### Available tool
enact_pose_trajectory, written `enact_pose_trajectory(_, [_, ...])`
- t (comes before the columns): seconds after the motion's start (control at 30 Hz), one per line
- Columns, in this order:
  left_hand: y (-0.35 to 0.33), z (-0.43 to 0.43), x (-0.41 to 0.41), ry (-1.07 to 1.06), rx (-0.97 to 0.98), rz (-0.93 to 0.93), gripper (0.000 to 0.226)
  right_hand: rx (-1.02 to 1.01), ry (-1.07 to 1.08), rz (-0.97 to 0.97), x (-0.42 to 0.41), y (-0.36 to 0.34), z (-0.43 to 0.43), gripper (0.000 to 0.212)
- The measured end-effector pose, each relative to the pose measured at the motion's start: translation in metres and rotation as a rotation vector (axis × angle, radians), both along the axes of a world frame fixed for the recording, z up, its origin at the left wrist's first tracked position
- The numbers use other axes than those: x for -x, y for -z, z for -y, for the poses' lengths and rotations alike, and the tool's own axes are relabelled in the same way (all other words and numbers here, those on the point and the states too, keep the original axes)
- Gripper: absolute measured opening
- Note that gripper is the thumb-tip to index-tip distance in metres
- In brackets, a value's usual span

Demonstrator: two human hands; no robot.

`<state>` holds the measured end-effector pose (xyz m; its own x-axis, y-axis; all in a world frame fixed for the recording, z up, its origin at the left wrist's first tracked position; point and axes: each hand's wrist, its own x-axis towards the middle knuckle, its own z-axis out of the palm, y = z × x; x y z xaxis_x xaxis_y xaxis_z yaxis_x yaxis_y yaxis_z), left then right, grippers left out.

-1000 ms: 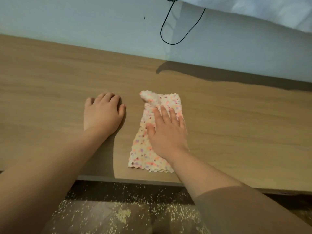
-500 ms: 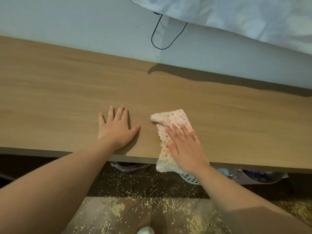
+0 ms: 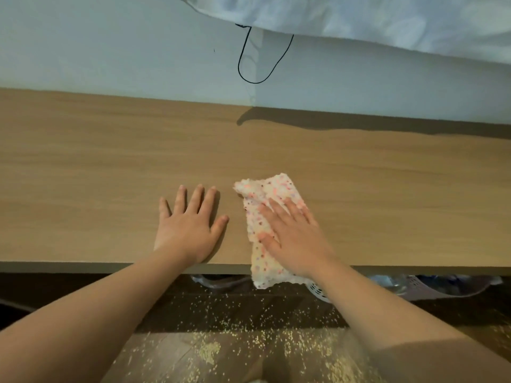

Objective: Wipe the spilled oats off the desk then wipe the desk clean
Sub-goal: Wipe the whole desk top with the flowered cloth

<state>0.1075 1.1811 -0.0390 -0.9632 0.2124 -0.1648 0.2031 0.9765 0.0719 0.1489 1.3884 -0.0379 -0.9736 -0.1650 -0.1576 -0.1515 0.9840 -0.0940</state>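
Observation:
A white cloth with pink and purple dots (image 3: 269, 194) lies on the wooden desk (image 3: 110, 161) near its front edge, its near end hanging over the edge. My right hand (image 3: 293, 236) presses flat on the cloth with straight fingers. My left hand (image 3: 188, 225) rests flat on the bare desk just left of the cloth, fingers spread. Spilled oats (image 3: 210, 352) lie scattered on the dark floor below the desk edge. I see no oats on the desk top.
A pale wall rises behind the desk, with a black cable loop (image 3: 262, 59) hanging on it. White fabric (image 3: 387, 17) hangs over the upper right. Under the desk sit a white perforated basket (image 3: 318, 290) and a greyish basket (image 3: 442, 286).
My right hand has dragged the cloth toward the front edge, so its near end now hangs over. My left hand's fingers have spread flat near the edge.

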Motion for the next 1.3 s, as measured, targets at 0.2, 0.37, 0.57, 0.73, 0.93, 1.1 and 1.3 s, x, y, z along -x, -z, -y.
enact_pose_trajectory(0.2, [-0.004, -0.006, 0.0, -0.003, 0.069, 0.043, 0.062, -0.024, 0.51, 0.012, -0.003, 0.003, -0.09, 0.062])
enact_pose_trajectory(0.37, [-0.003, -0.008, 0.0, -0.016, 0.096, 0.036, 0.063, 0.013, 0.429, -0.008, 0.017, 0.0, -0.035, 0.064])
enact_pose_trajectory(0.57, [-0.002, -0.006, -0.001, -0.023, 0.061, 0.029, 0.063, 0.0, -0.351, -0.017, 0.03, -0.006, 0.008, 0.056])
enact_pose_trajectory(0.73, [-0.001, -0.006, 0.0, -0.021, 0.066, 0.027, 0.066, -0.028, -0.275, 0.03, 0.013, -0.003, -0.026, 0.051])
enact_pose_trajectory(0.93, [-0.012, -0.013, 0.002, 0.079, 0.07, -0.059, 0.06, 0.0, 0.4, 0.001, 0.013, 0.002, -0.048, 0.062])
enact_pose_trajectory(1.1, [-0.019, -0.028, 0.03, 0.16, 0.007, -0.097, 0.049, -0.015, 0.235, 0.038, 0.006, 0.0, -0.052, 0.069])
enact_pose_trajectory(1.3, [-0.008, -0.06, 0.091, 0.037, -0.038, 0.048, 0.056, -0.024, 0.305, 0.075, 0.042, -0.001, -0.052, 0.068])
